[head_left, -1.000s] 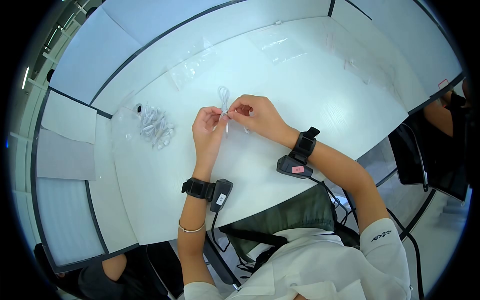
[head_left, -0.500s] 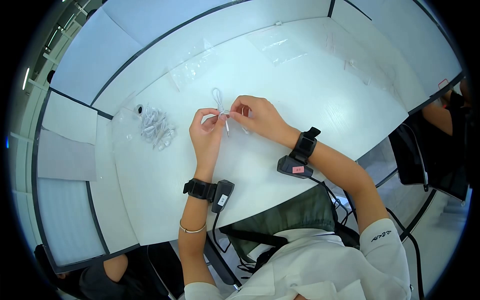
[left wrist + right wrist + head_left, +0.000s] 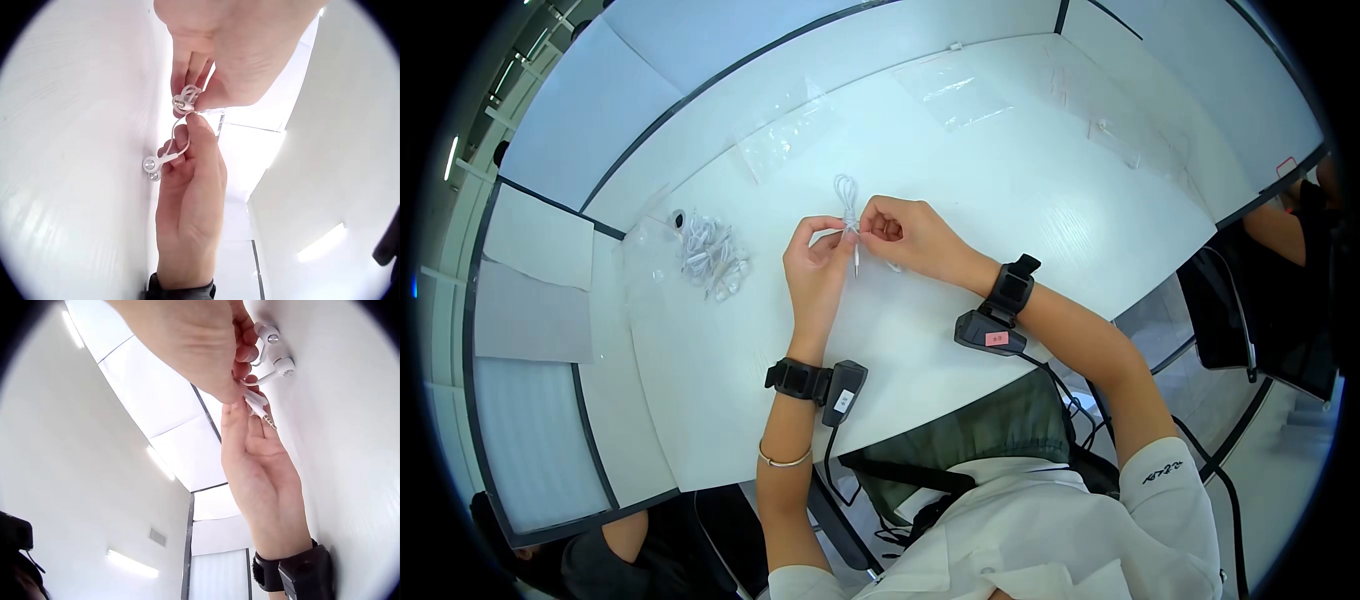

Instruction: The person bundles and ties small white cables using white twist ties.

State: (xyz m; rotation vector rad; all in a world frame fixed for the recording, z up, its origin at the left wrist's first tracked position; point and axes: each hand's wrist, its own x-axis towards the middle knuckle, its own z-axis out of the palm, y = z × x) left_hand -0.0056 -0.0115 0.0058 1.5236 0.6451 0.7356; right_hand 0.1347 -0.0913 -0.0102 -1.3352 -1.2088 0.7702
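White wired earphones are folded into a long looped bundle, with the loops pointing away from the body. My left hand pinches the bundle at its middle between thumb and fingers. Right against it, my right hand pinches the thin cord where it leaves the bundle, its other fingers curled. The metal jack plug sticks out from under the left fingers. Two earbuds dangle beside the right hand on short cords, near the white tabletop. Part of the bundle's middle is hidden by the fingertips.
A heap of white earphone cables lies to the left, with a small dark-centred roll at its edge. Clear plastic bags lie towards the back. White panels border the table, and black cables trail from the wrist cameras.
The bundle's loops leaned left half a second ago and now stand straighter again. The right fingers have closed in nearer to the bundle, curling more, while the left hand shifted only slightly.
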